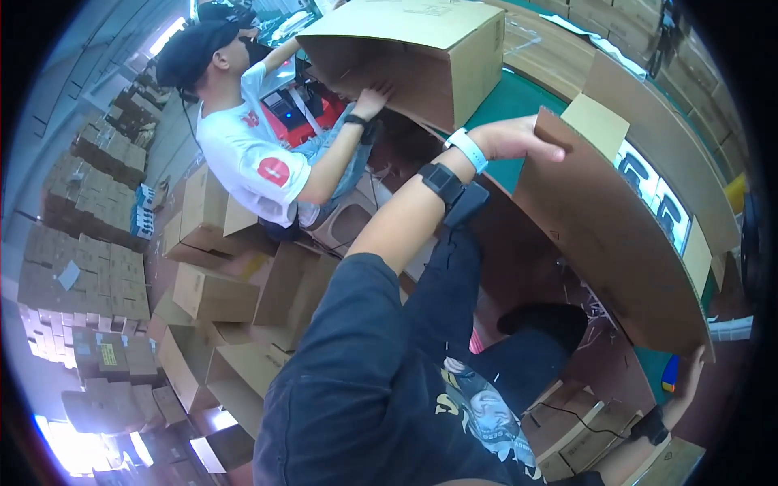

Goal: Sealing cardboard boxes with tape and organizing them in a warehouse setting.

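An open brown cardboard box (pixel 608 235) stands in front of me at the right, its long near flap raised toward me. Inside it, white printed packages (pixel 655 194) with dark pictures show between the flaps. My left hand (pixel 519 142) grips the far left end of the near flap, thumb on the near face, the other fingers mostly hidden behind it. At the flap's opposite end, my right hand (pixel 689 377) holds the lower corner with its fingertips, partly seen edge-on.
A co-worker in a white shirt (pixel 251 154) handles another large carton (pixel 405 49) at the table's far left. The table has a green surface (pixel 501 109). Opened cartons (pixel 215 296) crowd the floor at left, and stacked cartons (pixel 81 271) stand behind them.
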The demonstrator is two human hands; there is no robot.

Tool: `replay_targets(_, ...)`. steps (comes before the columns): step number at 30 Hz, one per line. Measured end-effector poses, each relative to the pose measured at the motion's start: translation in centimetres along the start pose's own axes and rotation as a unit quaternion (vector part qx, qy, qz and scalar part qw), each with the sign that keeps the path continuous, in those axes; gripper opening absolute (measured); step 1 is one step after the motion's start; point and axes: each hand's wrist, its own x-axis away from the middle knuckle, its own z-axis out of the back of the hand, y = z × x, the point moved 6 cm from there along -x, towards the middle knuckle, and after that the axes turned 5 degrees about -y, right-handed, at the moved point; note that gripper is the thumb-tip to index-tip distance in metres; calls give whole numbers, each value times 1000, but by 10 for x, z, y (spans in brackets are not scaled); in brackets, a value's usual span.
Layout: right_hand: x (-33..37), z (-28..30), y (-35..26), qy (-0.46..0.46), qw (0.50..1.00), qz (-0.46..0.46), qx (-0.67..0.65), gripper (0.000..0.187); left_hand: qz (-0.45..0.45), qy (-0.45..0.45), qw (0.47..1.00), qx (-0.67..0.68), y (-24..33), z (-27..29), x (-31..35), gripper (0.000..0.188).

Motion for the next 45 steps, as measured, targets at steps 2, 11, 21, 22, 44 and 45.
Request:
replay_targets(2,-27,-41,-37,13,1000,19,14,58,-25,-7,998,-59,28,-14,10,56)
replay_targets(11,-73,-220,-165,63,752,103,648,101,70,179,857,-479,17,-20,-18,84)
replay_targets(21,-117,-264,-277,21,728,71,682,101,-182,238,694,-655,27,-85,-52,98)
replay_targets(22,-99,-285,-267,-43,725,41,686,97,-187,222,682,-671,29,-83,-40,99)
replay_targets(44,54,-57,-58,311,808,-186,465,59,-93,44,744,-661,22,-75,-57,44)
replay_targets(45,59,-63,-88,305,827,-145,449,58,-67,34,737,-672,22,-73,-57,46)
